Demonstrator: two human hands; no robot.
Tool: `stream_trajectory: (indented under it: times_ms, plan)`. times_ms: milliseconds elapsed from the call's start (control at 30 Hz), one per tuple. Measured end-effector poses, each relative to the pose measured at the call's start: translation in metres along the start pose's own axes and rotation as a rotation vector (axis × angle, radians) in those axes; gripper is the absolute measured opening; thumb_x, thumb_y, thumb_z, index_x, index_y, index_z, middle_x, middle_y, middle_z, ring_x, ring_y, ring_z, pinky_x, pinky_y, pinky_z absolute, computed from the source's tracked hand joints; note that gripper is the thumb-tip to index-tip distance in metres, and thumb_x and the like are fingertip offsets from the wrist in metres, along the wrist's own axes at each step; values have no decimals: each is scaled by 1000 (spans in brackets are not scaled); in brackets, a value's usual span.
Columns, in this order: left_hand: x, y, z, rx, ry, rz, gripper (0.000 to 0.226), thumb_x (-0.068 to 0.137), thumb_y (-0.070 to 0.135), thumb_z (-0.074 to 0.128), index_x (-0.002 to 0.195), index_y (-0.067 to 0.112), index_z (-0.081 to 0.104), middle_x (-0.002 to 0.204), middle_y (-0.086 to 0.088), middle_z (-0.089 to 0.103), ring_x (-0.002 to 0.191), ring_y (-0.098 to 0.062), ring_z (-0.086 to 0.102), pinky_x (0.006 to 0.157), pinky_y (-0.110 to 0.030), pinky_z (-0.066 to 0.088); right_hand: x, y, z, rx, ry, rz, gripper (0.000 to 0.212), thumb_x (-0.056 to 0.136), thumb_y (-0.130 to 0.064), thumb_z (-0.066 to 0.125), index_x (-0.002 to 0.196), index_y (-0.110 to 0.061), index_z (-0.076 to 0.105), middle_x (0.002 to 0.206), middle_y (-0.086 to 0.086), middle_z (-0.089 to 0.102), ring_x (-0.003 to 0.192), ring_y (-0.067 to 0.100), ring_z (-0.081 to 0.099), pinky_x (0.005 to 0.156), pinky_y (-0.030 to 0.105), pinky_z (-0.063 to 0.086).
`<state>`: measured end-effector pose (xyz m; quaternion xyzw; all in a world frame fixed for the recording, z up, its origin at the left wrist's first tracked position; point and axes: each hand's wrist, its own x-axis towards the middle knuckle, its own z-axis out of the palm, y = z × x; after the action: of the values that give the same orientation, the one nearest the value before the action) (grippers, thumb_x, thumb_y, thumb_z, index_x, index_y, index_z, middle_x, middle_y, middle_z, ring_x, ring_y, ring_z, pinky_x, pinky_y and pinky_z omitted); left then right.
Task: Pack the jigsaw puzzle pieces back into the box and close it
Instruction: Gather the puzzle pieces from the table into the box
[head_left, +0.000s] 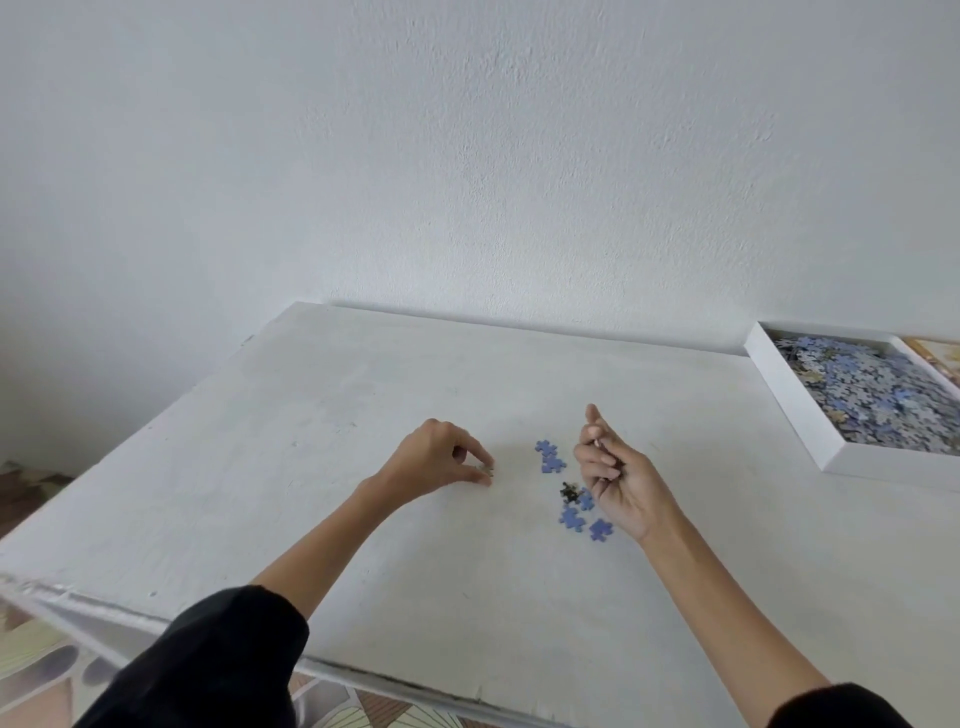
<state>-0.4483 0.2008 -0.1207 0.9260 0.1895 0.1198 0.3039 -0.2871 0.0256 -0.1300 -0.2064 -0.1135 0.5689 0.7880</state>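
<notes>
Left hand (441, 457): sat just left of the frame's centre, knuckles up, with thumb and forefinger closed in a pinch and the other fingers curled behind them.
Pinched piece (485, 469): a small greyish bit between those two fingertips, low against the table; whether it was lifted clear could not be told.
Right hand (618, 478): sat right of centre, turned palm inward, fingers curled toward the palm and gripping something thin.
Pale piece (597, 442): only a narrow light edge showed among the right hand's fingers; how many pieces it held could not be told.
Loose pieces (571, 518): a small scatter between the two hands, nearer the right one. Two blue ones lay touching at the upper end; a dark one and three more blue ones lay below them.
Box (789, 395): a white, open tray at the right edge of the frame, well apart from both hands.
Packed pieces (872, 395): a heap of mostly blue and grey shapes filling the box.
Table (260, 467): white, scuffed, pushed against a pale wall (467, 156).
Sleeves (234, 649): black, pushed up both forearms along the bottom edge.
</notes>
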Motion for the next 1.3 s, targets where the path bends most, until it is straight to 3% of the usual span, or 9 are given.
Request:
stream_trajectory:
  times_ms: [267, 500, 767, 900, 967, 1033, 1133, 1233, 1300]
  plan:
    - [15, 14, -11, 132, -228, -66, 16, 72, 29, 78, 83, 22, 69, 49, 8, 35, 42, -2, 38, 47, -18, 22, -3, 16, 3, 83, -5, 82, 32, 47, -1, 83, 65, -9, 58, 63, 2, 54, 43, 9, 45, 35, 16, 41]
    - [31, 17, -19, 141, -423, -35, 16, 74, 26, 76, 86, 17, 69, 55, 6, 37, 47, -5, 33, 51, -19, 27, -3, 16, 4, 56, 18, 118, 33, 46, 0, 82, 66, -9, 57, 62, 2, 51, 37, 8, 38, 27, 15, 28]
    - [30, 11, -9, 267, -234, 146, 8, 83, 21, 64, 79, 14, 66, 51, 9, 37, 47, -9, 33, 49, -18, 25, -10, 9, -2, 76, 43, 80, 36, 45, 1, 83, 67, -8, 56, 61, 3, 51, 36, 8, 37, 27, 15, 29]
    - [25, 15, 0, -247, -129, -55, 23, 91, 9, 48, 69, 14, 51, 59, 5, 46, 47, -5, 38, 47, -14, 30, -10, 7, 0, 12, 134, 75, 34, 47, 0, 81, 71, -6, 58, 63, 4, 53, 38, 8, 40, 29, 15, 34]
    - [20, 20, 3, -650, -154, -224, 26, 93, 7, 37, 69, 13, 44, 61, 2, 43, 44, -7, 28, 41, -16, 22, -8, 5, 3, -74, 272, 63, 8, 71, -4, 62, 77, -6, 57, 64, 5, 57, 38, 7, 42, 30, 15, 34]
    - [17, 22, 5, -1048, -223, -355, 19, 89, 6, 33, 73, 15, 41, 65, 1, 47, 42, -7, 26, 37, -15, 20, -6, 3, 3, -243, 363, 62, 18, 86, -7, 40, 82, -4, 58, 61, 4, 57, 37, 6, 40, 30, 14, 31]
    - [13, 24, 8, -1571, -260, -469, 5, 76, 11, 39, 78, 14, 42, 61, 2, 43, 41, -7, 29, 32, -12, 18, -3, 2, 8, -814, 420, 6, 24, 92, -9, 39, 91, -4, 62, 52, -3, 44, 34, 4, 29, 31, 14, 20]
    - [10, 23, 13, -1738, -278, -459, 16, 71, 14, 62, 76, 12, 47, 54, 4, 31, 39, -5, 30, 28, -11, 22, -1, 6, 9, -1627, 408, -187, 16, 85, -22, 63, 97, -13, 66, 49, -7, 43, 37, 3, 38, 41, 12, 27]
    - [8, 23, 14, -1764, -331, -414, 34, 57, 9, 82, 71, 12, 51, 50, 5, 31, 37, -5, 32, 27, -11, 26, -1, 13, 10, -1845, 408, -231, 24, 78, -27, 71, 100, -20, 67, 50, -9, 46, 45, 2, 44, 45, 15, 30]
